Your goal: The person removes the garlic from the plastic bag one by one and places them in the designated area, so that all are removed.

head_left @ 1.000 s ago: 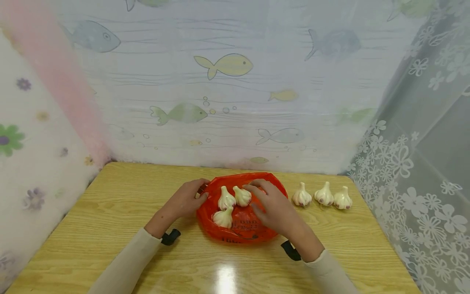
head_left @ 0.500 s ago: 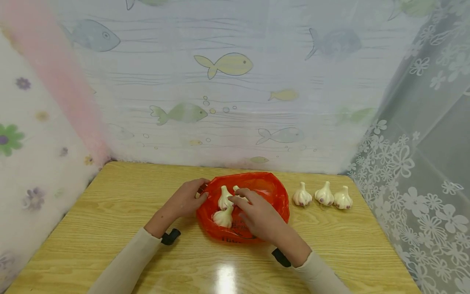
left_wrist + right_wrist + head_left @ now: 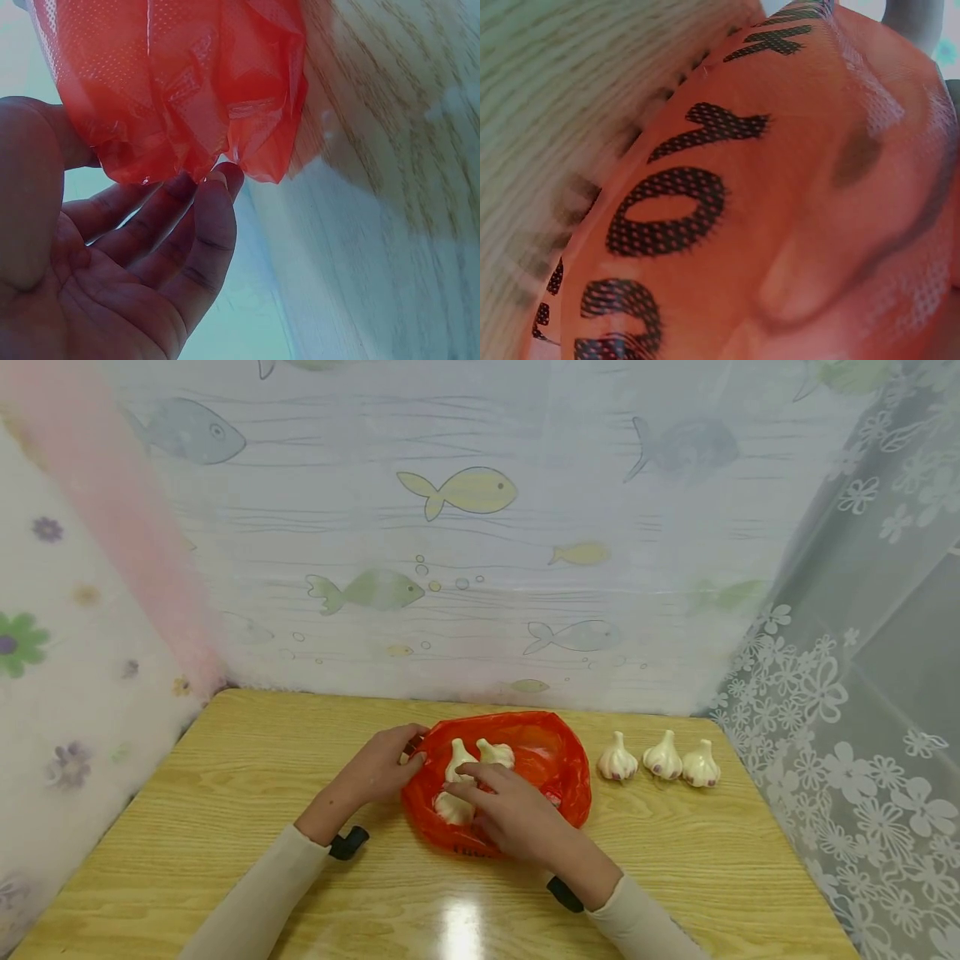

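Observation:
An open red plastic bag (image 3: pixel 536 739) with black print stands on the wooden table, its rim spread wide. Inside lie three garlic bulbs: the back bulb (image 3: pixel 501 755), the left bulb (image 3: pixel 458 752) and the front bulb (image 3: pixel 453 811). My left hand (image 3: pixel 387 763) grips the bag's left rim; in the left wrist view its thumb and fingers lie on either side of the film. My right hand (image 3: pixel 517 814) reaches into the bag, its fingers extended over the left and front bulbs. Its thumb is hidden, and so is any contact with the bulbs. In the right wrist view, bag film (image 3: pixel 780 187) covers most of the picture.
Three more garlic bulbs stand in a row right of the bag: a near bulb (image 3: pixel 618 758), a middle bulb (image 3: pixel 663 756) and an end bulb (image 3: pixel 701 765). A fish-patterned curtain (image 3: pixel 465 610) hangs behind the wooden table (image 3: pixel 247 752).
My right hand has moved left and toward me, from the bag's right side, across the back bulb, to over the front bulb. The back bulb shifted slightly. My left hand stays on the rim.

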`<state>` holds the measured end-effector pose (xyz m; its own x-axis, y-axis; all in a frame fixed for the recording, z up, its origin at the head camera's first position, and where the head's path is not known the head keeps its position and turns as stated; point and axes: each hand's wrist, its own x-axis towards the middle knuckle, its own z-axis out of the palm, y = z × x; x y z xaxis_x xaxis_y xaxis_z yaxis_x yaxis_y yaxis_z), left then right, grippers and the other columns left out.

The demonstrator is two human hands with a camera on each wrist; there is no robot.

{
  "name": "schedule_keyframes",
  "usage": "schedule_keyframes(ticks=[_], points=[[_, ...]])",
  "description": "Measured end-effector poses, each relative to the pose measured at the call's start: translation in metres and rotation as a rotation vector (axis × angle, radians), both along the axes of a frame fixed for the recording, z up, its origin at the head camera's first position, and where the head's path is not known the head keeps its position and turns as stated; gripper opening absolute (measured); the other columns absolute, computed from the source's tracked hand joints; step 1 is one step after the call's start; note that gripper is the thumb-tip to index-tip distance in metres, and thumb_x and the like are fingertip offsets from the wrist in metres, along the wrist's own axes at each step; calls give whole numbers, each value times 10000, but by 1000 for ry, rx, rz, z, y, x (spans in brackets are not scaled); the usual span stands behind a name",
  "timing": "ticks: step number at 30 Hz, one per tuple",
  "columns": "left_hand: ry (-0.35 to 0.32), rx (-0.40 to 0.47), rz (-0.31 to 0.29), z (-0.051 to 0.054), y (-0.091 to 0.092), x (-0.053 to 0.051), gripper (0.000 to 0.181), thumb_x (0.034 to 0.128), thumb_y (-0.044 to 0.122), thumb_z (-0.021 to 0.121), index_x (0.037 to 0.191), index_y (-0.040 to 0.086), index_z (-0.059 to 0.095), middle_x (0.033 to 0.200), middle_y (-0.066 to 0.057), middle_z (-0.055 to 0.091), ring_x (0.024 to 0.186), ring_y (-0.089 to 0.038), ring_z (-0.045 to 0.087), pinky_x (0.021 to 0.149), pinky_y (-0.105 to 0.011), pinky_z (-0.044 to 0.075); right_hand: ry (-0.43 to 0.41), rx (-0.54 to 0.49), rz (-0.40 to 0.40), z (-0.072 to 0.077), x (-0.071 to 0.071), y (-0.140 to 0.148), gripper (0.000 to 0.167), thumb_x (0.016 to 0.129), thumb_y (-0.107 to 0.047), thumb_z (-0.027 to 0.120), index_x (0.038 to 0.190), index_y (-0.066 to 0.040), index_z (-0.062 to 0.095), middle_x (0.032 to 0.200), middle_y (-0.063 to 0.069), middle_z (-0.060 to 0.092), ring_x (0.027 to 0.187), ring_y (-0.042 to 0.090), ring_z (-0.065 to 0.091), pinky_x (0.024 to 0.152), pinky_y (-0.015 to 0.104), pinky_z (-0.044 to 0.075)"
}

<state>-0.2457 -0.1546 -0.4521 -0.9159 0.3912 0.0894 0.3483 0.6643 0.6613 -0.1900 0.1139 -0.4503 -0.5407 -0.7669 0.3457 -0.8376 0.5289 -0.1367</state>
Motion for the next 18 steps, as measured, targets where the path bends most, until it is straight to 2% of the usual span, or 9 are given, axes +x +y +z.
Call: schedule_keyframes(ticks=[8,18], points=[[11,3,-5,0,0,0,366,1044,127,645,1392,16,615,1224,-97,720,1089,-258,690,888,-402,633,67,23,43,-6,-1,-2,531,918,-129,823,1422,-218,679,1410,38,644,1330,221,568,1129,396,495],[17,-1,-12,1,0,0,347,1047,123,643,1378,17,624,1218,-94,723,1092,-255,697,899,-411,628,-35,26,75,-10,-2,-3,483,946,-135,804,1404,-213,670,1437,32,624,1340,192,576,1145,411,490]])
